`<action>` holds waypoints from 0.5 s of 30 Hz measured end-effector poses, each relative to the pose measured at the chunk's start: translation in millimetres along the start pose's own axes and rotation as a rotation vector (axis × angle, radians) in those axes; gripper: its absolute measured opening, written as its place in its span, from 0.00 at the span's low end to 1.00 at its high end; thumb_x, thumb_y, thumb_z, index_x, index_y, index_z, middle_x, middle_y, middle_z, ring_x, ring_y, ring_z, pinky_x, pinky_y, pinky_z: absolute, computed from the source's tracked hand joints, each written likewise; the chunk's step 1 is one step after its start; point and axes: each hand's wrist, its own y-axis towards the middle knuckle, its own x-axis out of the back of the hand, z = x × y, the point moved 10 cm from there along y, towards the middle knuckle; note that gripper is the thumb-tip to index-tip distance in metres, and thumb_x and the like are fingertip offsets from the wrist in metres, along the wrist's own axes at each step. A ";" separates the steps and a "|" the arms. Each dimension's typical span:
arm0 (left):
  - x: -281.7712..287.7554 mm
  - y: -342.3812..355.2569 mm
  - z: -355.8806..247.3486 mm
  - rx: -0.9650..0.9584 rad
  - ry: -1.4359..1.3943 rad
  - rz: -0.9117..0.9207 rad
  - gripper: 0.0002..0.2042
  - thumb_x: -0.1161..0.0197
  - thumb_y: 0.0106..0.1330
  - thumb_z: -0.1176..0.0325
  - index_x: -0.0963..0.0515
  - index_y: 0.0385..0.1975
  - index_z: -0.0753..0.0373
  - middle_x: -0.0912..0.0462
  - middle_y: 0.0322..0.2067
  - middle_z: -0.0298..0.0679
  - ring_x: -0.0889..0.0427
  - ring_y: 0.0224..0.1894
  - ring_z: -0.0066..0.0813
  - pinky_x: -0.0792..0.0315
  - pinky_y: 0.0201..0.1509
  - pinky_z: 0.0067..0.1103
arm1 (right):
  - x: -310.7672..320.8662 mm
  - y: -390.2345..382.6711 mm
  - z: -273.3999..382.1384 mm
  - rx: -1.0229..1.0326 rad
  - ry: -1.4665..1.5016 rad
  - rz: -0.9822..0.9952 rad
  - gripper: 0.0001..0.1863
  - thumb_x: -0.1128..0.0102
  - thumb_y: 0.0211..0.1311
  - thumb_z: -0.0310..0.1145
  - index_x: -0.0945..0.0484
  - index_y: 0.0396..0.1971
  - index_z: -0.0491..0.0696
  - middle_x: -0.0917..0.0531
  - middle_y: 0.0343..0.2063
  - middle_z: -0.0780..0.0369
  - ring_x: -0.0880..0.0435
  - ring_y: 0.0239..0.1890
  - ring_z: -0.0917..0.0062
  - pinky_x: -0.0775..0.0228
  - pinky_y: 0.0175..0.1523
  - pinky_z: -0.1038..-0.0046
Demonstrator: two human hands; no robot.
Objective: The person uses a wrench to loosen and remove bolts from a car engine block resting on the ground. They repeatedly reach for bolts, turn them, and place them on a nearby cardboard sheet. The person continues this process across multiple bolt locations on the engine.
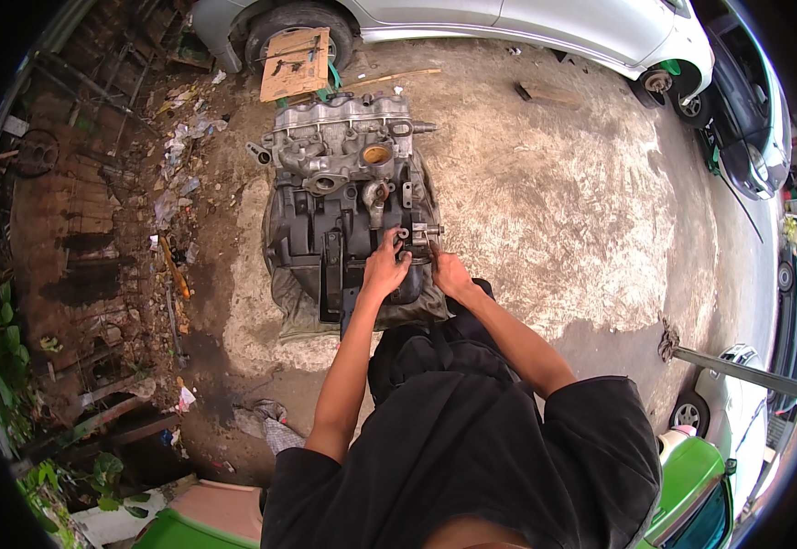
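Observation:
A car engine (339, 188) lies on a dark cloth (298, 316) on the ground before me, its silver cylinder head (343, 110) toward the far end and its dark block nearer. My left hand (385, 267) is at the near right of the block, fingers curled at a small metal part (424, 231) with a short shaft that sticks out to the right. From the right, my right hand (451, 273) reaches the same part, its fingers bent close to the shaft. What lies between the right fingertips is too small to make out.
A silver car (517, 23) stands beyond the engine, with a cardboard piece (295, 64) leaning on its wheel. A wooden block (545, 94) lies on the concrete. Rubble and litter (183, 137) run along the left. Green vehicle parts (691, 485) are near the lower edge.

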 end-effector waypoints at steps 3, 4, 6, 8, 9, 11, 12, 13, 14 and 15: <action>-1.7 -1.9 -0.5 0.065 -0.017 0.061 0.26 0.40 0.71 0.66 0.40 0.66 0.53 0.29 0.66 0.43 0.24 0.65 0.37 0.23 0.61 0.36 | 4.8 4.2 13.7 0.020 -0.020 0.017 0.20 0.45 0.58 0.30 0.24 0.47 0.32 0.18 0.33 0.36 0.17 0.41 0.40 0.24 0.49 0.49; -0.3 -2.4 -2.0 0.063 -0.019 0.060 0.26 0.40 0.71 0.66 0.40 0.67 0.54 0.29 0.66 0.43 0.24 0.65 0.37 0.23 0.61 0.36 | 5.8 9.3 19.1 0.033 -0.068 0.046 0.19 0.44 0.58 0.32 0.23 0.43 0.31 0.18 0.32 0.36 0.17 0.41 0.40 0.23 0.49 0.50; 2.3 -3.8 -4.1 0.046 -0.032 0.043 0.27 0.40 0.70 0.66 0.41 0.67 0.54 0.28 0.66 0.43 0.23 0.64 0.37 0.24 0.61 0.36 | 9.5 21.1 24.5 -0.003 -0.090 0.123 0.18 0.43 0.57 0.34 0.21 0.37 0.31 0.17 0.31 0.37 0.16 0.38 0.43 0.22 0.46 0.52; 3.2 -3.8 -4.3 0.028 -0.054 0.017 0.27 0.40 0.70 0.66 0.41 0.67 0.54 0.27 0.65 0.42 0.23 0.64 0.37 0.24 0.61 0.36 | 20.6 39.7 23.9 -0.093 -0.048 0.217 0.17 0.43 0.56 0.34 0.20 0.31 0.31 0.16 0.29 0.39 0.13 0.33 0.48 0.19 0.41 0.55; 5.2 -4.2 -6.8 -0.012 -0.062 -0.017 0.28 0.40 0.69 0.65 0.41 0.68 0.55 0.25 0.63 0.45 0.22 0.62 0.40 0.23 0.60 0.37 | 23.3 48.7 22.2 -0.163 -0.001 0.286 0.16 0.43 0.56 0.34 0.20 0.30 0.32 0.16 0.27 0.42 0.13 0.29 0.52 0.18 0.37 0.57; 7.3 -4.9 -8.5 -0.056 -0.075 -0.062 0.30 0.39 0.68 0.63 0.41 0.68 0.56 0.19 0.57 0.49 0.20 0.59 0.47 0.23 0.58 0.38 | 26.6 64.8 21.9 -0.277 0.094 0.414 0.15 0.45 0.57 0.32 0.20 0.29 0.33 0.16 0.24 0.47 0.13 0.23 0.60 0.18 0.30 0.60; 7.5 -4.8 -8.3 -0.064 -0.080 -0.068 0.30 0.39 0.68 0.63 0.41 0.68 0.56 0.20 0.57 0.49 0.20 0.59 0.47 0.23 0.58 0.38 | 26.7 69.8 23.4 -0.303 0.132 0.457 0.14 0.46 0.58 0.32 0.21 0.27 0.34 0.17 0.22 0.50 0.14 0.21 0.63 0.18 0.27 0.62; 6.9 -4.8 -7.8 -0.065 -0.086 -0.068 0.30 0.39 0.68 0.64 0.41 0.68 0.56 0.20 0.57 0.49 0.21 0.60 0.47 0.23 0.58 0.38 | 25.2 73.6 25.1 -0.316 0.180 0.496 0.13 0.47 0.59 0.32 0.21 0.26 0.35 0.18 0.21 0.53 0.15 0.19 0.66 0.19 0.24 0.63; 6.5 -4.8 -7.6 -0.063 -0.095 -0.065 0.30 0.39 0.68 0.64 0.41 0.68 0.57 0.20 0.58 0.49 0.21 0.60 0.47 0.24 0.58 0.38 | 22.7 75.7 24.5 -0.340 0.210 0.535 0.13 0.48 0.60 0.31 0.22 0.25 0.36 0.19 0.20 0.55 0.17 0.17 0.69 0.20 0.22 0.64; 6.7 -5.1 -8.4 -0.066 -0.090 -0.066 0.30 0.39 0.68 0.64 0.41 0.68 0.57 0.20 0.58 0.50 0.21 0.61 0.47 0.24 0.59 0.38 | 20.2 78.9 23.1 -0.364 0.203 0.542 0.13 0.50 0.62 0.31 0.24 0.24 0.37 0.21 0.19 0.57 0.17 0.17 0.68 0.19 0.22 0.63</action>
